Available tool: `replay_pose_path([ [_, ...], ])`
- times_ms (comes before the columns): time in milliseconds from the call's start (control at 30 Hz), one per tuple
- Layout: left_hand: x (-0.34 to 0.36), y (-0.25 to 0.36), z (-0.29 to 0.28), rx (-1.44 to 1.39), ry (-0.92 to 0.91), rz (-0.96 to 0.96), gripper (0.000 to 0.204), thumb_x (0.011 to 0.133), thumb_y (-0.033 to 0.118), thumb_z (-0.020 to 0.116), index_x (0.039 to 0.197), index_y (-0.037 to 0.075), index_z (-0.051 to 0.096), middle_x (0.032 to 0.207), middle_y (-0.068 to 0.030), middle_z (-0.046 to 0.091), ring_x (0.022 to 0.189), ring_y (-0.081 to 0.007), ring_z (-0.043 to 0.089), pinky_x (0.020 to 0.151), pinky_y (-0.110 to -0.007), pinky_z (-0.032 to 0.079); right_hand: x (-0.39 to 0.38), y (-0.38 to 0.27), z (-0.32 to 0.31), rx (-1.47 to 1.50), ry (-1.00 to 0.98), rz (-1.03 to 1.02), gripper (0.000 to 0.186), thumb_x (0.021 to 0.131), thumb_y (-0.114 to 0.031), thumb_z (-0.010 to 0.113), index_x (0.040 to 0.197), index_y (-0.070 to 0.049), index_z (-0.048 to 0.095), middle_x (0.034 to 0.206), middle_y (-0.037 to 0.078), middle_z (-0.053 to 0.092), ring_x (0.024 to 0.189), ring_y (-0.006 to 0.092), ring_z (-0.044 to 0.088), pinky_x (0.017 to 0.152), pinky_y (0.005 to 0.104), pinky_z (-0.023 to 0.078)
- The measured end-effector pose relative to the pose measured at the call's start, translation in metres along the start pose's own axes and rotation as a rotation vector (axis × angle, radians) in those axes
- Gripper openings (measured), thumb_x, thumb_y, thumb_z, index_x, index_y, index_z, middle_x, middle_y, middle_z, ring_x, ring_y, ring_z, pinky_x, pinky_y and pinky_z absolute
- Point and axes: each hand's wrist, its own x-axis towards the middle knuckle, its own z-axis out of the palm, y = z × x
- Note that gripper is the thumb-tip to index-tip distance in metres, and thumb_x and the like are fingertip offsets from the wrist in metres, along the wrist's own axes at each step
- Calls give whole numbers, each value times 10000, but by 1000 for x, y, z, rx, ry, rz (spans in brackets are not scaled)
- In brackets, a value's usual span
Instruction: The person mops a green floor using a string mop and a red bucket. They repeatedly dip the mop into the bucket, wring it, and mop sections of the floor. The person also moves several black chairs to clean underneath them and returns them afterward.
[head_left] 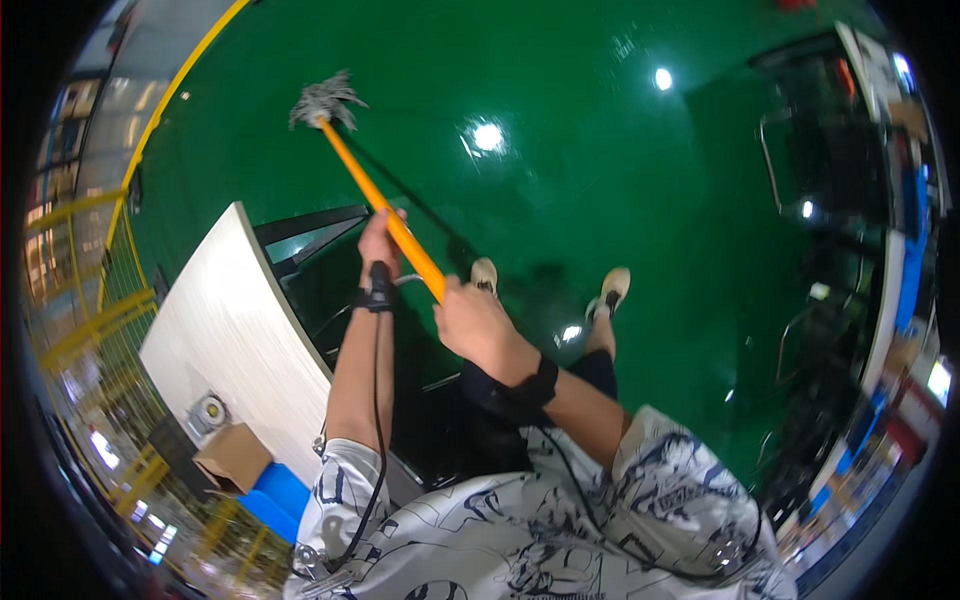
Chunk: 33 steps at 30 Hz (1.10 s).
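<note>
From the head camera: my two sets of fingers wrapped round a mop (pixel 365 183), held slantwise out ahead of me.
The grey mop head (pixel 326 101) lies ahead and to my left, on the green floor (pixel 570 120) as far as I can tell, past the corner of the pale table (pixel 230 300). My left fingers (pixel 378 236) close on the orange handle (pixel 345 150) partway down, likely to steer it; my right fingers (pixel 462 312) are shut round it nearer my body, which probably gives leverage and steadies that end. Holding them apart should check twisting. A brown box (pixel 234 457) sits on the table by my left side, out of the handle's line; dark chairs (pixel 835 170) stand well apart to my right.
</note>
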Motion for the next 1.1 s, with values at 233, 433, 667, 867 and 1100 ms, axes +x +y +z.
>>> replay_pose_path([
  [233, -52, -77, 124, 320, -223, -136, 275, 966, 267, 487, 1050, 20, 574, 983, -85, 655, 881, -163, 590, 772, -274, 457, -90, 119, -132, -72, 95, -21, 237, 808, -199, 620, 910, 2, 548, 683, 184, 600, 689, 374, 624, 615, 454, 510],
  [433, -156, -328, 290, 26, -216, -222, 345, 971, 354, 476, 905, 30, 574, 854, -75, 623, 777, -207, 580, 792, -330, 483, -288, 299, -306, 143, -171, 376, 275, 824, -274, 641, 850, -10, 567, 715, 207, 597, 665, 383, 584, 581, 457, 430],
  [667, -399, -582, 461, 14, -216, -1144, 242, 952, 229, 531, 881, 7, 469, 836, -152, 568, 723, -294, 588, 708, -435, 513, -589, 407, -390, 146, 396, 1127, 341, 807, -269, 732, 760, 38, 588, 576, 10, 479, 548, 81, 434, 468, 279, 330],
  [867, -472, -621, 518, -162, -257, -1355, 213, 901, 161, 626, 926, 65, 437, 820, -101, 561, 759, -278, 580, 725, -468, 515, -693, 425, -424, 77, 545, 1435, 334, 839, -226, 726, 946, -6, 499, 804, 40, 540, 680, 95, 477, 617, 224, 424],
  [1100, -323, -479, 547, -344, -304, -1158, 188, 925, 168, 588, 960, 33, 462, 876, -108, 566, 850, -280, 598, 810, -411, 533, -490, 397, -497, -327, 353, 1010, 375, 786, -279, 771, 808, 19, 544, 777, 66, 519, 671, 153, 496, 613, 285, 434],
])
